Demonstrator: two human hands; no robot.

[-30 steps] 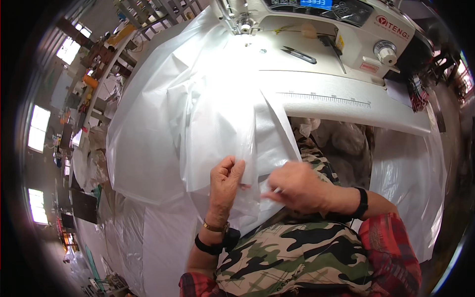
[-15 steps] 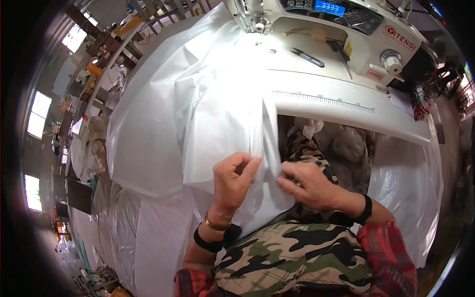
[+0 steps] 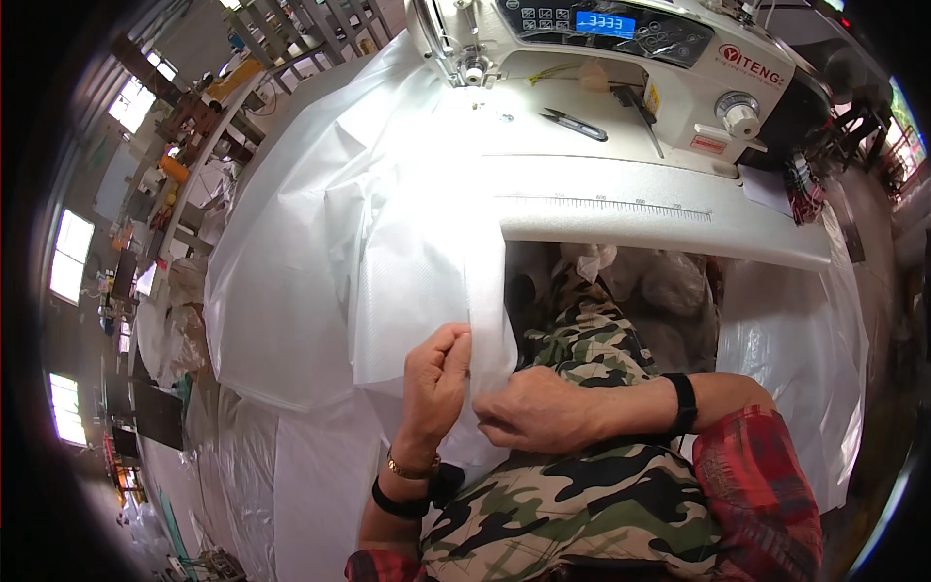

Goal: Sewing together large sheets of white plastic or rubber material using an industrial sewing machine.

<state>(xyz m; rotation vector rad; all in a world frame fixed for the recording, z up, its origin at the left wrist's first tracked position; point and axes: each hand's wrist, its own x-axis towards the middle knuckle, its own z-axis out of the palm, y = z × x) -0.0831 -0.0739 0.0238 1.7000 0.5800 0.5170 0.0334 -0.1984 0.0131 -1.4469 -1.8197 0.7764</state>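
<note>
In left hand (image 3: pixel 436 383), fingers closed: pinched edge of white sheet (image 3: pixel 407 281), draped from desk (image 3: pixel 621 225) toward lap (image 3: pixel 582 500). At sheet's folded strip (image 3: pixel 487 301), right hand (image 3: pixel 533 409) with curled fingers; cannot tell if gripping. Beyond: snips (image 3: pixel 574 125) on desk, near sewing machine (image 3: pixel 713 92).

See bright window (image 3: pixel 73 257) at 9 o'clock, cluttered bench (image 3: pixel 215 144) at 10, grey slatted rack (image 3: pixel 341 24) at 11, black snips (image 3: pixel 574 124) lying at 1, crumpled clear plastic (image 3: pixel 674 286) at 3.
</note>
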